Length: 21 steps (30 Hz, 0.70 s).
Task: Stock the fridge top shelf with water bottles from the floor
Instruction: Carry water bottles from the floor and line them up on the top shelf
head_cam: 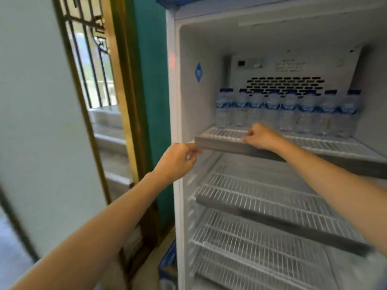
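Note:
The fridge stands open, and its top shelf [219, 141] is a white wire rack with a grey front strip. Several clear water bottles [287, 110] with blue caps and labels stand in a row along the back of it. My left hand [176, 160] is at the shelf's front left corner, its curled fingers pinching the end of the grey strip. My right hand [261, 137] lies on the front of the same shelf, left of centre, with its fingers curled down onto the wires. Neither hand holds a bottle. No bottles on the floor are in view.
Two lower wire shelves [272, 197] hold nothing. The fridge's left wall [173, 114] sits close to a teal wall [150, 80]. A gold-framed door with a barred window [90, 59] stands further left. A blue crate [167, 266] sits on the floor at the fridge's foot.

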Each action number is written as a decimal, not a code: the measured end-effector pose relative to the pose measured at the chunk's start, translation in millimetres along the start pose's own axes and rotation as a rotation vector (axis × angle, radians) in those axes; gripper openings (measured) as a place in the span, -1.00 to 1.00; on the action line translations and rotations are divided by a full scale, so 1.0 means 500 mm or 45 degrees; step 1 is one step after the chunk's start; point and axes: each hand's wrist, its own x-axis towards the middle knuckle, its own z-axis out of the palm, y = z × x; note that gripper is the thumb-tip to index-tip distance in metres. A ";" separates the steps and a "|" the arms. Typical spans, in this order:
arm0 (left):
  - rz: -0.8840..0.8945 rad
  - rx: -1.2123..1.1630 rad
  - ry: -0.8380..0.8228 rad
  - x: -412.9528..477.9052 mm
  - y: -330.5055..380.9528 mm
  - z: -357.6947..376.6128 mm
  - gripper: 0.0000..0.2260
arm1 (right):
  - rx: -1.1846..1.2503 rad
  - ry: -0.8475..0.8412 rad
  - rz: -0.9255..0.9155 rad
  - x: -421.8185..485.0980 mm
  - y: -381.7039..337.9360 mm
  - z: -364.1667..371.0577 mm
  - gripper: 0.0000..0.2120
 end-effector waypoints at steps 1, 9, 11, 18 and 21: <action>-0.031 0.025 -0.051 -0.048 0.001 -0.003 -0.75 | 0.047 0.130 -0.014 -0.037 -0.014 0.010 -0.74; -0.657 0.024 -0.418 -0.486 -0.130 0.037 -0.77 | 0.275 -0.013 -0.566 -0.342 -0.158 0.322 -0.67; -0.833 0.051 -0.470 -0.614 -0.163 0.037 -0.77 | 0.286 -0.243 -0.614 -0.406 -0.197 0.432 -0.63; -1.516 0.014 -0.379 -1.057 -0.241 0.004 -0.76 | 0.140 -0.856 -0.663 -0.654 -0.387 0.754 -0.57; -1.722 -0.085 -0.377 -1.243 -0.248 -0.014 -0.71 | 0.136 -1.117 -0.542 -0.789 -0.455 0.876 -0.52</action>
